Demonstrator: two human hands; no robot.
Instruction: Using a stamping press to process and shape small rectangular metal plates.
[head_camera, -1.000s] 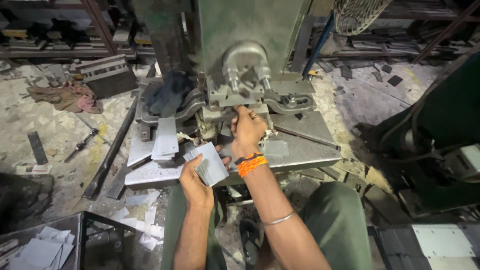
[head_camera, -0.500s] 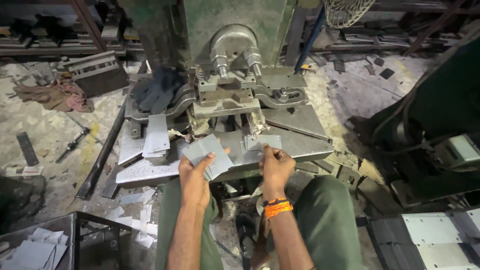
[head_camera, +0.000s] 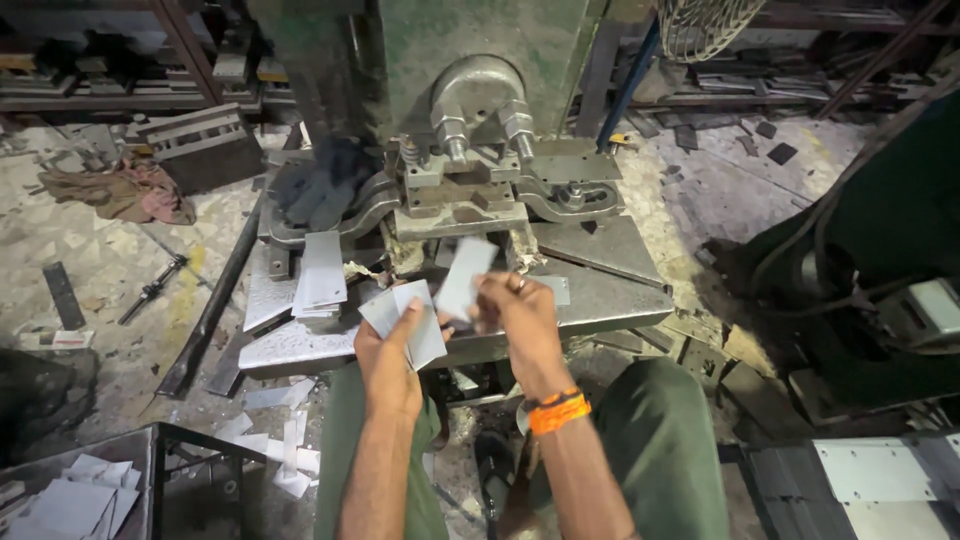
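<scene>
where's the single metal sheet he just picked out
In the head view it is centre frame, pinched in the right hand: the metal sheet sits just right of the left hand's stack.

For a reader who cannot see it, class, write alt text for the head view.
Seen from above, a seated person's left hand holds a small fan of flat grey metal blanks while the right hand lifts a single blank, blurred, before a green press machine. A stack of blanks lies on the steel press table.
</scene>
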